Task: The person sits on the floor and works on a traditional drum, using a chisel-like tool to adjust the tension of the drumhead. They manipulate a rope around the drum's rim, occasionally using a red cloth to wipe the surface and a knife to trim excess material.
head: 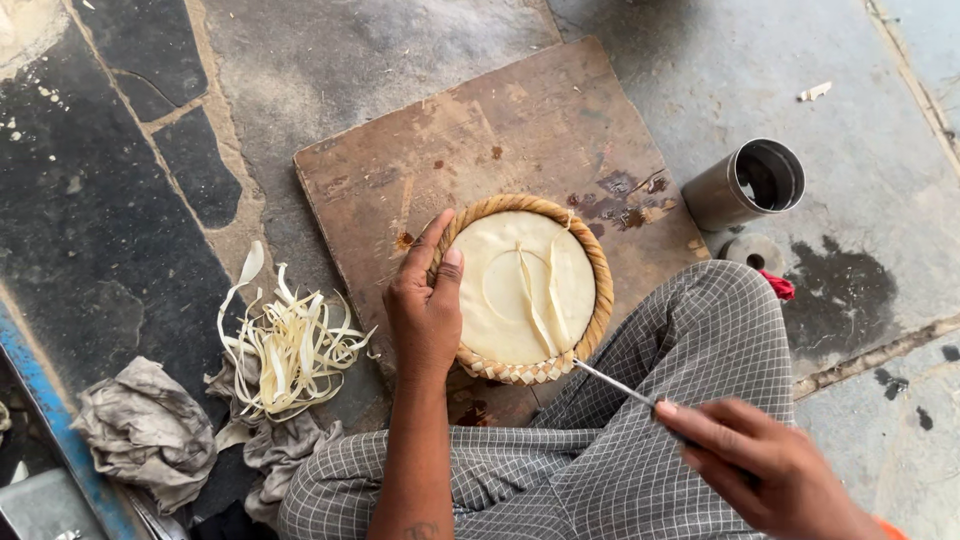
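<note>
Basket (pixel 527 290): round, woven rim, your left hand (pixel 425 315) fingers grasping its left edge.
Rod (pixel 612 383): thin metal, right hand (pixel 765 465) clenched round it.
Board (pixel 480 140): stained wood.

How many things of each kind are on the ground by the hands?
Round woven basket lid: 1
Thin metal tool: 1
Wooden board: 1
Metal cup: 1
Pile of pale strips: 1
Crumpled grey cloths: 2
Total: 7

Left hand (pixel 425 310) reaches forward, palm down, thumb and fingers spread and curled in a grip; right hand (pixel 765 465) sits low at the right, fingers pinched closed, forearm bare, knee bent between them
</note>
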